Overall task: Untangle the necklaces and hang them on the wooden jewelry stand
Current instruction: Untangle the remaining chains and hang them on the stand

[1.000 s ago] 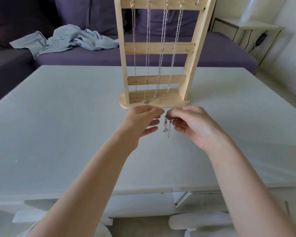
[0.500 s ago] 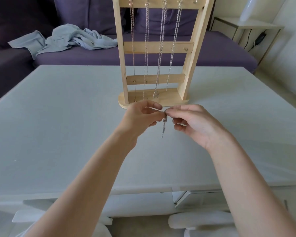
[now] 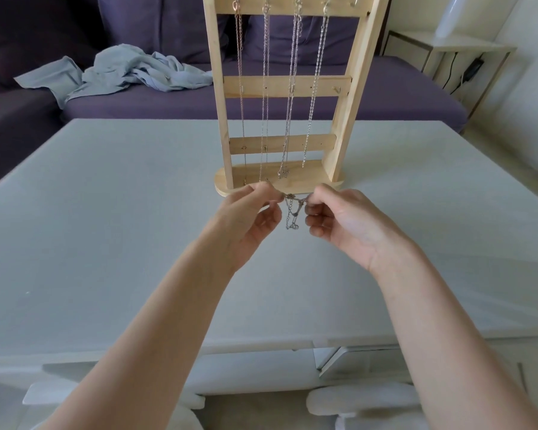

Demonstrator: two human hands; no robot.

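Observation:
A small silver chain (image 3: 292, 212) hangs bunched between my two hands, just in front of the wooden jewelry stand (image 3: 280, 86). My left hand (image 3: 249, 218) pinches one end of it with thumb and fingertips. My right hand (image 3: 342, 221) pinches the other end, its lower fingers curled. A short stretch of the chain is pulled taut between the fingertips and the remainder dangles in a loop. Several long necklaces (image 3: 292, 88) hang from hooks on the stand's top bar; a hook at the top right (image 3: 356, 0) is bare.
The stand rests on a pale grey table (image 3: 106, 228). Behind it is a purple sofa (image 3: 401, 97) with a crumpled blue-grey cloth (image 3: 121, 72). A white side table (image 3: 448, 48) with a cable stands at the back right.
My hands have moved slightly apart and up toward the stand's base, stretching the chain's top between them. The dangling part now hangs as a loop.

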